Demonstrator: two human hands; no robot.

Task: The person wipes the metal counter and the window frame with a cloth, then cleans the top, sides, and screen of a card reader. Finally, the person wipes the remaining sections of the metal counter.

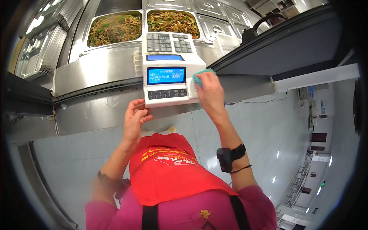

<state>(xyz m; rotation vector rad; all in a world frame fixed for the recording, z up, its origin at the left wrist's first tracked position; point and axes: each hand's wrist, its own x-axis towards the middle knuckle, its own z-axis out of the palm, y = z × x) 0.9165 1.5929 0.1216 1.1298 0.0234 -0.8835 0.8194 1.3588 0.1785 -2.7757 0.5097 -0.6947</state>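
Note:
A white card payment terminal with two blue-lit screens and a grey keypad stands on the steel counter ledge. My right hand presses a bunched green cloth against the right side of its casing; the fingers are closed on the cloth. At the terminal's lower left corner is my left hand, its fingers loosely bent and apart. One fingertip appears to touch the casing, though the exact contact is hard to make out.
Behind the terminal, two steel pans hold cooked food with green pieces. Lidded pans stand farther right, near a white plastic basket. Stacked metal trays are at left. A dark panel angles along the right.

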